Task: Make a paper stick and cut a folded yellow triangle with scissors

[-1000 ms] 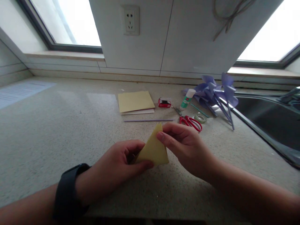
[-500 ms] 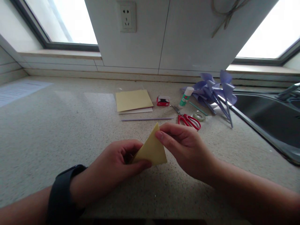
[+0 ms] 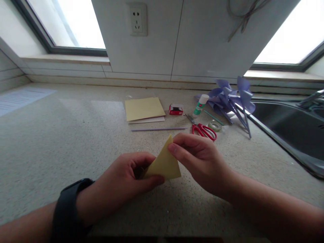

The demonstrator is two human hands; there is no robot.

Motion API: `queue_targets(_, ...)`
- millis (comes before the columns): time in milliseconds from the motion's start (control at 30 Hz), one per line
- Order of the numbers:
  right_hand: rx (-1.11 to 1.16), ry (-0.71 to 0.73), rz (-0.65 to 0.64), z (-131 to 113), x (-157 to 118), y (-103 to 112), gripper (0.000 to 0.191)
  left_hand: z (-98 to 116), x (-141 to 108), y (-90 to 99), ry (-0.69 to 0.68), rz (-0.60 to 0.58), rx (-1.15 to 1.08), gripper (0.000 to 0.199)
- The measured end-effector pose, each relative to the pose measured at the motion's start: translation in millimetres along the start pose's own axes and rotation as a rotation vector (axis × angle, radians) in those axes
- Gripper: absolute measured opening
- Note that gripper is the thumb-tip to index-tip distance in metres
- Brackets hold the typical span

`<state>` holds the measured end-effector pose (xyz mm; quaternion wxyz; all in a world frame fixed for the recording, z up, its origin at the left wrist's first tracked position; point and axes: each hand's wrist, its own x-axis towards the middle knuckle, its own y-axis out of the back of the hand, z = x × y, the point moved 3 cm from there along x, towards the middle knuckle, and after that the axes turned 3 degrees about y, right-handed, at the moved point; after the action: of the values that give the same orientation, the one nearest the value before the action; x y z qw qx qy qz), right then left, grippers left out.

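A folded piece of yellow paper [image 3: 164, 163], roughly triangular, is held above the counter between both hands. My left hand [image 3: 131, 172] grips its lower left part, thumb on the near face and the other fingers partly hidden behind. Close to the upper tip, my right hand [image 3: 199, 158] pinches the paper's right edge between thumb and fingers. Beyond the hands lies a thin purple stick [image 3: 159, 129]. Red-handled scissors [image 3: 202, 130] rest just past my right hand, their handles close to its knuckles.
Behind are stacked yellow sheets [image 3: 144, 108], a small red box [image 3: 175, 109], a glue stick [image 3: 200, 105], a tape roll [image 3: 214, 126] and a green stick [image 3: 213, 117]. Purple paper pinwheels [image 3: 229, 96] lie beside the sink [image 3: 286, 128]. A printed sheet [image 3: 22, 98] is at far left.
The yellow paper's tip has dipped slightly and its left edge bows a little more. Both hands keep their hold, nearly in the same place.
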<state>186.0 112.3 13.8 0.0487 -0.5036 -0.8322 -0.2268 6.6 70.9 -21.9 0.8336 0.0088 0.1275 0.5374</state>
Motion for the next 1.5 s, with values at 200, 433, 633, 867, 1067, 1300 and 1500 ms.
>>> queue_targets(200, -0.009, -0.042, -0.15, -2, -2, -3, 0.022, 2, -9, 2.1, -0.059, 0.121, -0.14, 0.024)
queue_targets(433, -0.178, 0.053, -0.309, -11, -5, -12, 0.019, 8, -13, 6.9, -0.232, 0.326, -0.027, 0.006)
queue_targets(633, -0.2, 0.058, -0.332, -9, -6, -13, 0.018, 10, -13, 3.8, -0.22, 0.335, 0.0, 0.005)
queue_targets(867, -0.173, 0.066, -0.33, -10, -6, -14, 0.018, 8, -14, 4.0, -0.178, 0.316, -0.049, 0.007)
queue_targets(1067, -0.173, 0.073, -0.345, -11, -7, -15, 0.02, 7, -11, 3.4, -0.163, 0.309, -0.063, 0.006)
queue_targets(1300, -0.174, 0.045, -0.35, -11, -7, -14, 0.023, 7, -13, 4.6, -0.124, 0.296, -0.086, 0.01)
queue_targets(1500, -0.15, -0.027, -0.324, -8, -2, -11, 0.018, 6, -12, 7.5, -0.148, 0.411, -0.358, 0.011)
